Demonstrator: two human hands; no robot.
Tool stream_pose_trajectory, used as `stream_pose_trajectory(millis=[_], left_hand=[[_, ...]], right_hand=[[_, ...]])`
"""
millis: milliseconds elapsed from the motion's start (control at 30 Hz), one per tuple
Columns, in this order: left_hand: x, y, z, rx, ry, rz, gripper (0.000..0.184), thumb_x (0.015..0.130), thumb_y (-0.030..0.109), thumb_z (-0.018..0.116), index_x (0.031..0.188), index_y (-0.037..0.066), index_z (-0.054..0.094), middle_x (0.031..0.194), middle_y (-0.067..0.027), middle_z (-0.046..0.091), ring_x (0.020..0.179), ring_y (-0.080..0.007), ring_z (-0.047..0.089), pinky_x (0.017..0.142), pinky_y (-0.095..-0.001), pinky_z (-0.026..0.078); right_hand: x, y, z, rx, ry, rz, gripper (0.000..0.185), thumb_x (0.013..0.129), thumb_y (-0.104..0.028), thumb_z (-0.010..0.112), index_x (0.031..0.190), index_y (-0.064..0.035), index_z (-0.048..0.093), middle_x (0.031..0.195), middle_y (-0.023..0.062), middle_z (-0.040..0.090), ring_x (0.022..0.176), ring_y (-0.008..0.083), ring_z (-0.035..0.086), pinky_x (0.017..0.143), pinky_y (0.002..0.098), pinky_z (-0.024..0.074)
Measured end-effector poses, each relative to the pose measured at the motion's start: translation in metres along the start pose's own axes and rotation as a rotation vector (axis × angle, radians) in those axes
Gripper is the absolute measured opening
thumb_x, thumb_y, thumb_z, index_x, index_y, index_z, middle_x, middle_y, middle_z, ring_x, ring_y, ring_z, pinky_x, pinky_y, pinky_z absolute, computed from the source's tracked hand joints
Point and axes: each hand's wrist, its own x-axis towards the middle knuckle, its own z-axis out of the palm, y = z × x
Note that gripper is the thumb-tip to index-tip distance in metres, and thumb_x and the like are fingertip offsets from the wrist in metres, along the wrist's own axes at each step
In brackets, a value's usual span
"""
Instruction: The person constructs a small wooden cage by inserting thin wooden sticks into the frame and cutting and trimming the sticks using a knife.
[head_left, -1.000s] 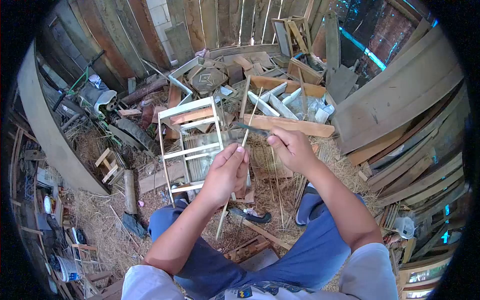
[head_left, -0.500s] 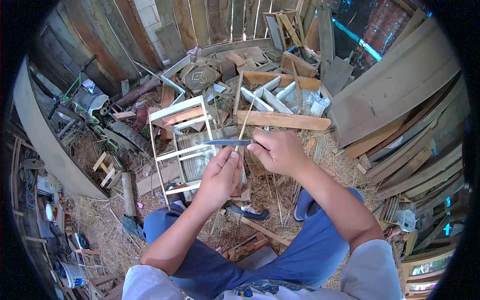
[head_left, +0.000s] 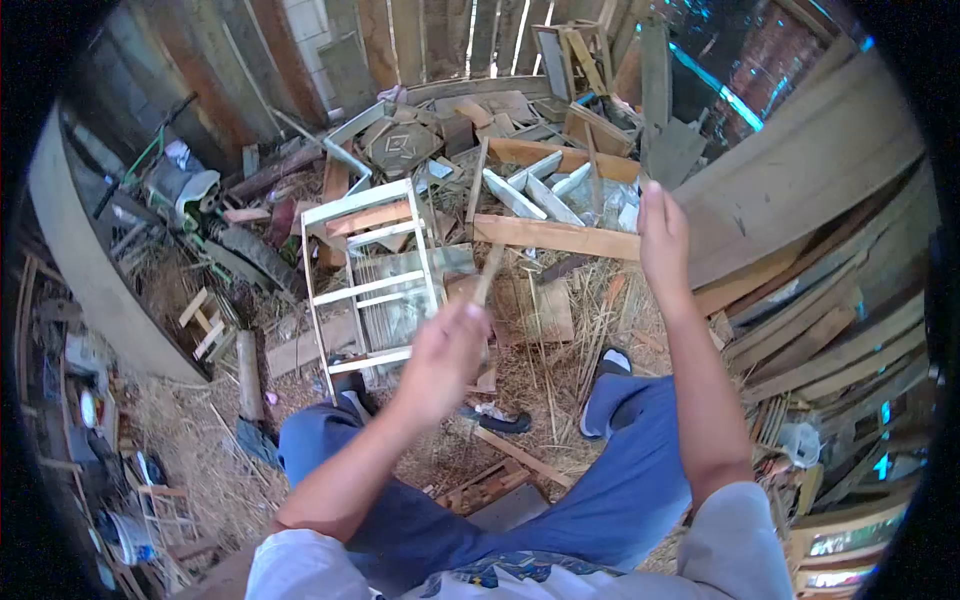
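At picture centre, the left hand (head_left: 445, 358) has its fingers clamped on a blurred stick (head_left: 490, 272), which could knock the nearby slatted rack (head_left: 356, 205) if swung wide; the raised right hand's (head_left: 664, 240) finger state cannot be told.

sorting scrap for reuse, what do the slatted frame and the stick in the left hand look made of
The slatted frame looks like wood, in straight pale strips; bare or whitened, I can't tell. The stick in the left hand is tan and matt, probably wood or bamboo, but blur hides any grain.
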Motion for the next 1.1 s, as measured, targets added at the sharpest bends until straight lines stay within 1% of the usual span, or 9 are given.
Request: stream_pose_trajectory(millis=[67, 133, 233, 300, 500, 633, 933, 1000, 1100], left_hand=[[0.024, -0.007, -0.027, 0.055, 0.075, 0.058, 0.025, 0.107, 0.029, 0.044, 0.092, 0.012, 0.053, 0.060, 0.0082, 0.039, 0.044, -0.0037, 0.031, 0.039, -0.0226, 0.022], [0.029, -0.012, -0.039, -0.029, 0.056, 0.033, 0.025, 0.107, 0.029, 0.044, 0.092, 0.012, 0.052, 0.059, 0.0085, 0.037, 0.044, -0.0033, 0.030, 0.039, -0.0224, 0.021], [0.027, -0.014, -0.037, -0.128, 0.044, -0.041, 0.024, 0.107, 0.029, 0.044, 0.092, 0.012, 0.052, 0.060, 0.0091, 0.033, 0.045, -0.0024, 0.027, 0.040, -0.0219, 0.019], [0.028, -0.017, -0.034, -0.112, 0.013, -0.067, 0.024, 0.107, 0.029, 0.044, 0.093, 0.012, 0.053, 0.061, 0.0091, 0.033, 0.045, -0.0026, 0.026, 0.040, -0.0222, 0.018], [0.039, -0.018, -0.023, -0.090, -0.019, -0.061, 0.025, 0.107, 0.029, 0.044, 0.093, 0.011, 0.053, 0.060, 0.0091, 0.033, 0.045, -0.0025, 0.025, 0.041, -0.0224, 0.017], [0.043, -0.013, -0.014, -0.050, -0.042, -0.042, 0.025, 0.107, 0.028, 0.044, 0.092, 0.010, 0.053, 0.059, 0.0090, 0.033, 0.044, -0.0027, 0.025, 0.041, -0.0229, 0.016], [0.041, -0.018, -0.017, -0.061, -0.084, -0.123, 0.028, 0.107, 0.022, 0.045, 0.089, 0.005, 0.057, 0.066, 0.0075, 0.042, 0.057, -0.0011, 0.036, 0.049, -0.0210, 0.028], [0.043, -0.026, -0.017, 0.142, -0.021, 0.046, 0.028, 0.107, 0.021, 0.044, 0.088, 0.004, 0.056, 0.066, 0.0071, 0.042, 0.058, -0.0014, 0.037, 0.050, -0.0219, 0.030], [0.041, -0.027, -0.018, 0.144, -0.001, 0.030, 0.028, 0.107, 0.020, 0.043, 0.087, 0.004, 0.054, 0.066, 0.0068, 0.043, 0.056, -0.0020, 0.038, 0.050, -0.0237, 0.031]], right_hand=[[-0.012, -0.006, 0.006, 0.221, -0.054, 0.146, 0.038, 0.103, -0.040, 0.050, 0.101, -0.0053, 0.066, 0.086, 0.0114, 0.069, 0.078, 0.0258, 0.066, 0.072, 0.0378, 0.0495], [-0.036, -0.034, 0.025, 0.090, -0.150, -0.003, 0.039, 0.102, -0.038, 0.053, 0.096, -0.0010, 0.063, 0.083, 0.0074, 0.067, 0.080, 0.0182, 0.064, 0.069, 0.0373, 0.0476], [-0.048, -0.049, 0.042, 0.037, -0.329, -0.193, 0.037, 0.101, -0.037, 0.055, 0.091, -0.0024, 0.061, 0.078, 0.0099, 0.065, 0.075, 0.0229, 0.064, 0.067, 0.0394, 0.0473], [-0.054, -0.059, 0.050, -0.031, -0.581, -0.257, 0.033, 0.100, -0.037, 0.056, 0.092, -0.0054, 0.061, 0.077, 0.0148, 0.064, 0.074, 0.0332, 0.064, 0.067, 0.0427, 0.0487], [-0.056, -0.054, 0.066, -0.118, -0.613, -0.403, 0.039, 0.098, -0.043, 0.055, 0.086, -0.0061, 0.058, 0.079, 0.0194, 0.064, 0.077, 0.0433, 0.063, 0.063, 0.0500, 0.0472], [-0.055, -0.048, 0.068, -0.147, -0.599, -0.424, 0.042, 0.098, -0.044, 0.054, 0.083, -0.0057, 0.058, 0.076, 0.0202, 0.063, 0.075, 0.0434, 0.063, 0.062, 0.0506, 0.0469], [-0.059, -0.046, 0.077, -0.231, -0.494, -0.549, 0.044, 0.096, -0.044, 0.057, 0.072, -0.0063, 0.057, 0.064, 0.0176, 0.061, 0.062, 0.0419, 0.062, 0.056, 0.0524, 0.0467], [-0.062, -0.048, 0.079, -0.258, -0.440, -0.553, 0.044, 0.096, -0.044, 0.057, 0.071, -0.0076, 0.057, 0.062, 0.0161, 0.061, 0.059, 0.0406, 0.062, 0.054, 0.0519, 0.0463], [-0.062, -0.053, 0.079, -0.309, -0.437, -0.539, 0.045, 0.095, -0.045, 0.058, 0.070, -0.0083, 0.056, 0.063, 0.0150, 0.061, 0.060, 0.0392, 0.062, 0.053, 0.0504, 0.0464]])
